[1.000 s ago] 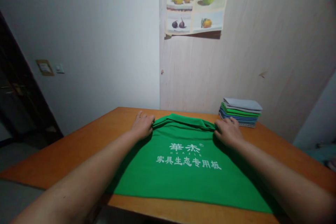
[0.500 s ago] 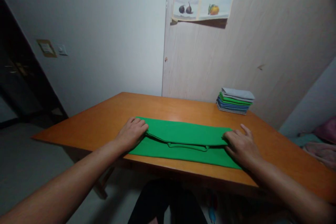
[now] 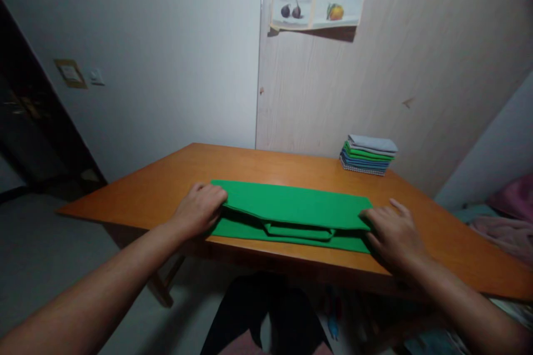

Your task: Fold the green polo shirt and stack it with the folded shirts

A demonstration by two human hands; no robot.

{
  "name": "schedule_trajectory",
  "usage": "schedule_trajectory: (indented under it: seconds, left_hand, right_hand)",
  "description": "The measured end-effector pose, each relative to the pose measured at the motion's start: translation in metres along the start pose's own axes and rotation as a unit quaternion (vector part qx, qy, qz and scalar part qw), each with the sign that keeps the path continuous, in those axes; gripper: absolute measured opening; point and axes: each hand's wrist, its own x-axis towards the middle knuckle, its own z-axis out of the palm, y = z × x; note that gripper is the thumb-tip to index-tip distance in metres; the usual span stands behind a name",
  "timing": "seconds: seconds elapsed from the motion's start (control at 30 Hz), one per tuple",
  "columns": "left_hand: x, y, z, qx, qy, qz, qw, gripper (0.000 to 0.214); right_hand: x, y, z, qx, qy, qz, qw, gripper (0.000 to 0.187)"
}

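Observation:
A green cloth (image 3: 291, 202) lies folded into a long strip near the table's front edge. Its upper layer is raised a little along the near side, and a narrow loop of the same green (image 3: 300, 232) sticks out from under it. My left hand (image 3: 202, 205) grips the left end of that upper layer, fingers curled over the edge. At the right end, my right hand (image 3: 391, 230) pinches the same layer, one finger pointing up and away. Both thumbs are mostly hidden.
A neat stack of folded cloths (image 3: 368, 154), grey, green and blue, sits at the table's back right. The orange wooden table (image 3: 145, 191) meets the wall behind. A fruit poster (image 3: 314, 8) hangs above. Pink fabric (image 3: 512, 202) lies beyond the right edge.
The upper layer's near edge has come closer to the front edge of the lower layer, so less of it shows. My hands have spread slightly apart. The view has shifted a little.

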Motion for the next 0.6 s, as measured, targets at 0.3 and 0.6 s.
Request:
schedule_trajectory:
  seconds: [0.3,0.6]
  left_hand:
    - [-0.020,0.011,0.015,-0.012,0.014,0.006,1.000,0.009]
    - [-0.020,0.007,0.011,-0.019,-0.030,0.011,0.999,0.009]
  right_hand:
    - [-0.018,-0.002,0.012,0.009,0.021,-0.022,0.999,0.021]
    - [-0.018,-0.001,0.010,0.021,-0.014,-0.013,1.000,0.022]
